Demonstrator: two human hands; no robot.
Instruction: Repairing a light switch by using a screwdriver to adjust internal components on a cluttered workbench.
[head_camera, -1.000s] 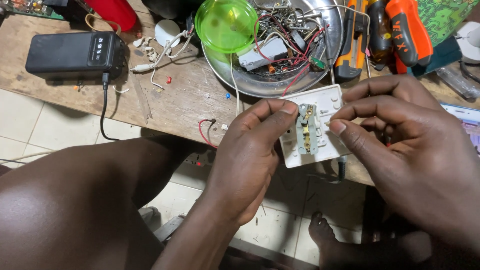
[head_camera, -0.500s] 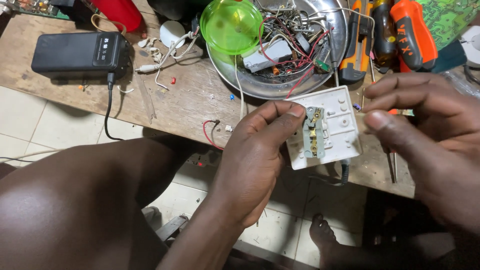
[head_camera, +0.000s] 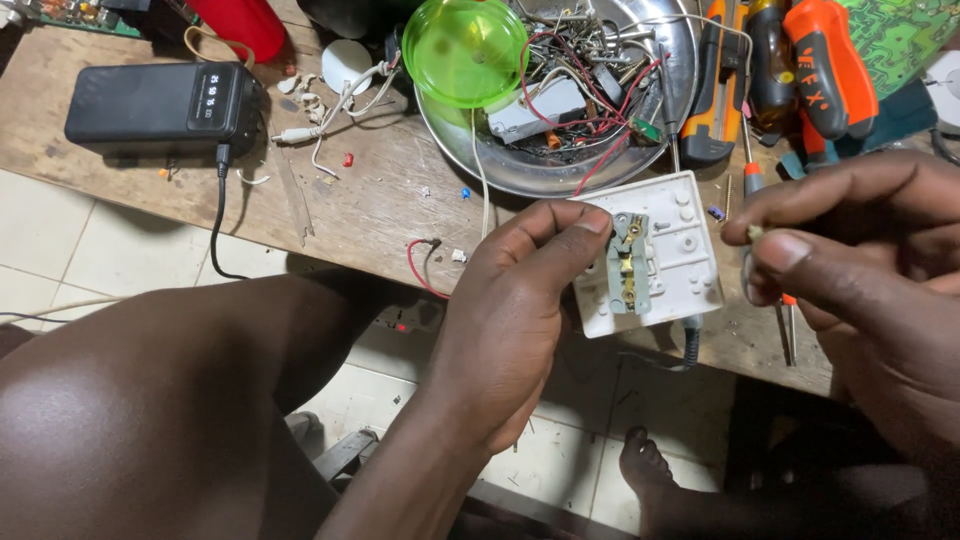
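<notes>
My left hand (head_camera: 505, 320) grips the white square plastic switch plate (head_camera: 650, 255) by its left edge, back side up, brass contacts showing. The plate sits just below the round steel bowl of wires (head_camera: 560, 175), over the wooden surface (head_camera: 380, 200). My right hand (head_camera: 860, 270), just right of the plate, pinches a small part I cannot identify.
</notes>
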